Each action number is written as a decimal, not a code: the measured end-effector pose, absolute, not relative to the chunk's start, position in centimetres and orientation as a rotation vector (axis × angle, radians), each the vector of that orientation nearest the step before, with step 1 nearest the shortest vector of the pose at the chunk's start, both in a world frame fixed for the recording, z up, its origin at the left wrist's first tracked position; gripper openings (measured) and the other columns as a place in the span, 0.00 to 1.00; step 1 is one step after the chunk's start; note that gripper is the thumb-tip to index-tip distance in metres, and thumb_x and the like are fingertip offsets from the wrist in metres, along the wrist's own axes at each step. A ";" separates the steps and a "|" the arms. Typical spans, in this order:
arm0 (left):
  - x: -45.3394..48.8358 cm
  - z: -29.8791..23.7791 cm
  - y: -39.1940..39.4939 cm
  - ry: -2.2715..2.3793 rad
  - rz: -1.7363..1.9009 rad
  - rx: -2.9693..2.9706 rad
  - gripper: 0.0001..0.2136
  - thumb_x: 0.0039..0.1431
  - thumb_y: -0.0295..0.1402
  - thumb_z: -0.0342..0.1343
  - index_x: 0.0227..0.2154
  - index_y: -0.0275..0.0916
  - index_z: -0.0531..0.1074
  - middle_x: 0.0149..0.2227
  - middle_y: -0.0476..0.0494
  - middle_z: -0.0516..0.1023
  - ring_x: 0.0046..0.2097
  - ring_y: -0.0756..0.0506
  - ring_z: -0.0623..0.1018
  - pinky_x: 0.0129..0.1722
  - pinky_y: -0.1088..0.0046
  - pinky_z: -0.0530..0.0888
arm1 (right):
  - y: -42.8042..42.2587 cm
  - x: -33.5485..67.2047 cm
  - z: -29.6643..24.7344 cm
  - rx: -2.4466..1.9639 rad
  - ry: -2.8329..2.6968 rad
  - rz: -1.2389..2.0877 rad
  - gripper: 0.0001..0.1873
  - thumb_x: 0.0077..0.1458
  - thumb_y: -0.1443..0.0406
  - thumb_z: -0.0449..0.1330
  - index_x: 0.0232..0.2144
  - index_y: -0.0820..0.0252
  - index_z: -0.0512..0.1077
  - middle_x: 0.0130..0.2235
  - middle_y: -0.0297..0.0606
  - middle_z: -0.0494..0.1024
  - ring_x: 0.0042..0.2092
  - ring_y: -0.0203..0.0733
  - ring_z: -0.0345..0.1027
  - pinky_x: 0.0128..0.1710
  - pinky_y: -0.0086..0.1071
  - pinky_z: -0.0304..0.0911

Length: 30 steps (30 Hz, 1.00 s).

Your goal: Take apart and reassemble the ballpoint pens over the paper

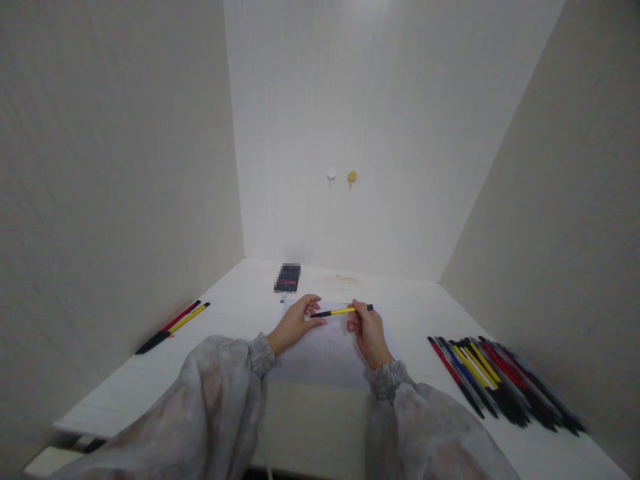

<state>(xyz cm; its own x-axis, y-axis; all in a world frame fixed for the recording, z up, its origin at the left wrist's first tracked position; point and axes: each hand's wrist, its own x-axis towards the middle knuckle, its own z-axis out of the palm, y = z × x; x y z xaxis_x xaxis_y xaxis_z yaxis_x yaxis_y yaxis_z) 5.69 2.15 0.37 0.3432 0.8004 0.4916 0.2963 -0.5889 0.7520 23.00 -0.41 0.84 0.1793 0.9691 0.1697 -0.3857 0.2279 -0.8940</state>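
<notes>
Both hands hold one yellow and black pen (341, 311) level above a white sheet of paper (327, 357) on the white table (240, 300). My left hand (296, 323) pinches the pen's left, black end. My right hand (366, 332) is closed around its right part, near the black tip. Both wrists wear grey sleeves.
A row of several pens (500, 377) in red, blue, yellow and black lies at the right. Two pens, one red and one yellow (175, 325), lie at the left by the wall. A dark phone (287, 277) lies at the back. Walls close in on three sides.
</notes>
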 end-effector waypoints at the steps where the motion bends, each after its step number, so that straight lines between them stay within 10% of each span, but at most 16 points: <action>1: 5.6 0.0 2.3 0.918 1.169 1.942 0.18 0.43 0.34 0.58 0.38 0.37 0.63 0.30 0.47 0.70 0.31 0.49 0.70 0.33 0.72 0.67 | -0.3 23.1 0.8 -0.815 -0.858 1.148 0.12 0.43 0.58 0.57 0.21 0.63 0.67 0.14 0.27 0.64 0.14 0.27 0.53 0.12 0.23 0.49; 13: 6.0 -0.8 2.7 0.977 1.200 1.504 0.17 0.51 0.43 0.46 0.17 0.34 0.64 0.12 0.53 0.65 0.14 0.55 0.63 0.15 0.80 0.60 | -0.8 23.1 1.2 -0.778 -0.941 1.206 0.10 0.40 0.62 0.61 0.21 0.62 0.64 0.17 0.30 0.69 0.16 0.29 0.59 0.16 0.24 0.54; 26: 4.9 -0.7 3.4 1.025 1.237 1.327 0.19 0.47 0.46 0.50 0.17 0.33 0.66 0.13 0.51 0.66 0.14 0.56 0.63 0.14 0.81 0.59 | -1.2 23.5 1.6 -0.949 -1.164 1.354 0.18 0.42 0.54 0.57 0.32 0.62 0.68 0.22 0.36 0.74 0.20 0.34 0.65 0.16 0.24 0.57; 30: 5.0 -0.5 3.3 0.960 1.266 1.315 0.16 0.46 0.43 0.52 0.19 0.32 0.66 0.18 0.48 0.70 0.17 0.55 0.66 0.19 0.80 0.64 | -0.7 23.7 1.0 -1.107 -1.161 1.296 0.18 0.42 0.53 0.56 0.21 0.65 0.67 0.14 0.33 0.69 0.13 0.29 0.57 0.11 0.22 0.50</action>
